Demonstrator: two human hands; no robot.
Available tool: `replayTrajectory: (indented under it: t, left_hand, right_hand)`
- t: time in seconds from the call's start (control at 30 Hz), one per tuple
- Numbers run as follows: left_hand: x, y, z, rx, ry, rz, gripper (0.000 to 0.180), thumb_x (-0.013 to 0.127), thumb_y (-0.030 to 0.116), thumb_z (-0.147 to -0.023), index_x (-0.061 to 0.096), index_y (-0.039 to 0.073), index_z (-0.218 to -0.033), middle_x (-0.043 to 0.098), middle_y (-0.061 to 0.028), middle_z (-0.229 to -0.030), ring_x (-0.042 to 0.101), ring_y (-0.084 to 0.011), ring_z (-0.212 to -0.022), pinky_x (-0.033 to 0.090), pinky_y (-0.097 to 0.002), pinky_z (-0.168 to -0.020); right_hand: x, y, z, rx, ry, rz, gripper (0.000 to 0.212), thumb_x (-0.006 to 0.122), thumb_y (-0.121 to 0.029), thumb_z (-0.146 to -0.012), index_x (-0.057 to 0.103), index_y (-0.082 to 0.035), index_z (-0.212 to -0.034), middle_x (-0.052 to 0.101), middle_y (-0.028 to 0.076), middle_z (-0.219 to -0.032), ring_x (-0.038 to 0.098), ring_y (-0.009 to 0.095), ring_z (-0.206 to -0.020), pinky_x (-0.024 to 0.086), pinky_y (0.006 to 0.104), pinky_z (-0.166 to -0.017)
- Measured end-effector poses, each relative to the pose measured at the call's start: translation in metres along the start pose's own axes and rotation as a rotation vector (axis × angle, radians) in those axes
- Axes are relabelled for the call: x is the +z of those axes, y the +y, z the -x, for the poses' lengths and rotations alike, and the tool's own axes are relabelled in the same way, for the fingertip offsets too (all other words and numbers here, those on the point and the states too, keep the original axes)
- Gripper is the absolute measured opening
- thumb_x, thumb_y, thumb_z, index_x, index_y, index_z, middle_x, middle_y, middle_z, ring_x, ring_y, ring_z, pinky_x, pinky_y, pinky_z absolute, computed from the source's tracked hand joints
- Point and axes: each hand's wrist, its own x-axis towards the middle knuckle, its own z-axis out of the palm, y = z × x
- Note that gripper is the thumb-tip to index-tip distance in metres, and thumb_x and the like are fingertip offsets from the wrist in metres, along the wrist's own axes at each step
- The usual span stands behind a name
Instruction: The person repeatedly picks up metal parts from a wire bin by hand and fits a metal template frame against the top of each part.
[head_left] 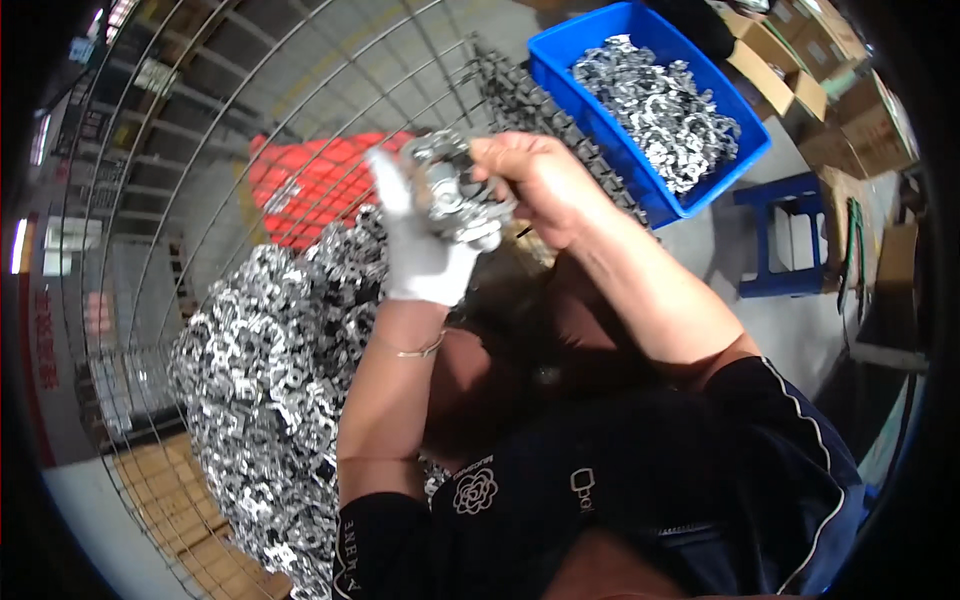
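Above parts heap [260,370]: two hands, left [420,250] and right [535,185], fingers clamped on metal bundle [455,195].

Cluster of small stamped metal parts [458,190]: bright silver, flat, with punched openings and bent tabs. Bunched together, apparently stacked or interlocked; exact count cannot be determined through motion blur. Held raised above the lap, clamped between the white-gloved left hand [420,240] and the bare right hand [535,180], both in contact.
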Motion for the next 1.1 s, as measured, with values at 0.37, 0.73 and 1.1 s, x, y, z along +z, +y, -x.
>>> replayTrajectory:
  t: [0.37,0.73,1.1]
  left_hand:
    - [-0.063,-0.027,-0.057,-0.117,-0.176,0.263,0.046,0.036,0.048,-0.086,0.052,0.008,-0.1,0.059,-0.0056,-0.078,0.058,-0.019,-0.064,0.048,-0.0285,-0.046]
    - [0.013,-0.006,-0.155,0.119,0.042,-0.49,0.027,0.056,0.027,-0.083,0.049,0.002,-0.091,0.056,-0.0061,-0.077,0.052,-0.0166,-0.065,0.043,-0.0254,-0.054]
    - [-0.205,-0.045,-0.154,-0.091,-0.3,-2.5,0.051,0.057,0.035,-0.075,0.042,0.01,-0.117,0.043,-0.0114,-0.12,0.048,-0.0283,-0.105,0.044,-0.0394,-0.081]
  right_hand:
    - [0.008,-0.005,0.016,-0.235,-0.125,-0.557,0.019,0.055,-0.021,-0.085,0.055,-0.006,-0.073,0.056,0.0,-0.062,0.045,0.004,-0.044,0.03,0.0161,-0.037]
    - [-0.025,-0.018,0.002,-0.286,-0.014,-0.61,0.025,0.051,-0.025,-0.086,0.052,-0.005,-0.072,0.048,0.0,-0.051,0.036,0.007,-0.036,0.03,0.0195,-0.039]
    - [-0.024,-0.026,-0.005,-0.191,0.119,-0.552,0.032,0.038,-0.025,-0.092,0.056,-0.006,-0.073,0.045,-0.002,-0.053,0.031,0.007,-0.035,0.025,0.0203,-0.038]
